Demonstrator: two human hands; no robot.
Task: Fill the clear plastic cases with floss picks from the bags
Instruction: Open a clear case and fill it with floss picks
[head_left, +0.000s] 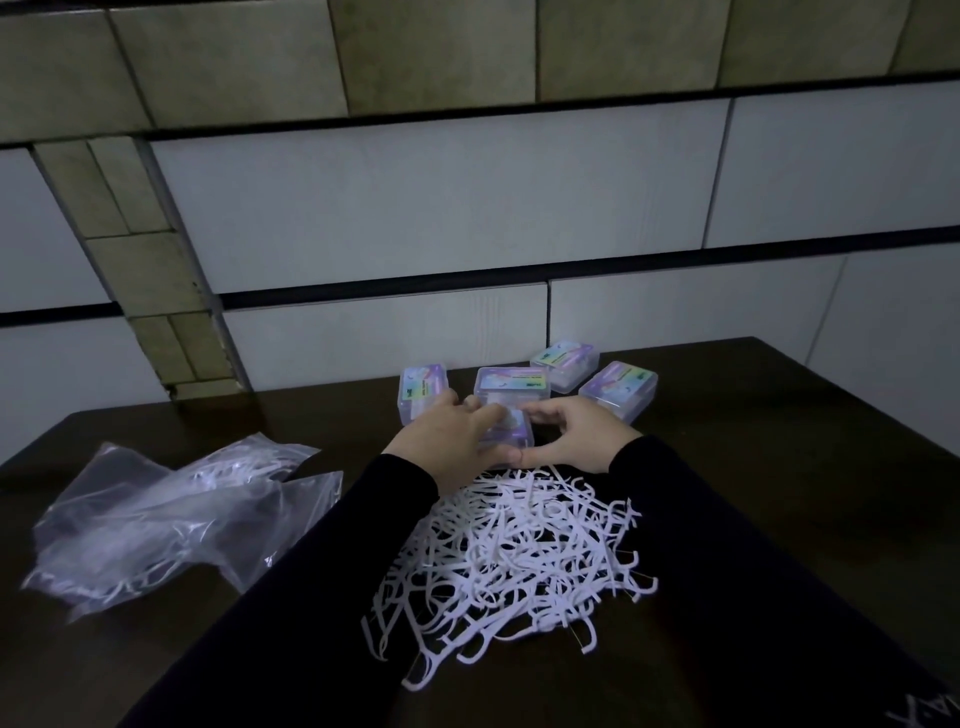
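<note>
Left hand (451, 434) and right hand (576, 431) both grasping a small clear plastic case with iridescent label (511, 434), fingers curled round its sides, probably steadying it for filling or closing. Just nearer than that case, a tangled heap of thin white floss picks (514, 561); left of it, crinkled transparent bags (171, 514).

case (511, 434) mostly hidden under both hands, labels too small to read

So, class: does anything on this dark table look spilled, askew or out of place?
Yes. White plastic floss picks lie in a loose tangled heap on the dark table, outside the clear plastic bags. The labelled clear plastic cases sit at differing angles.
</note>
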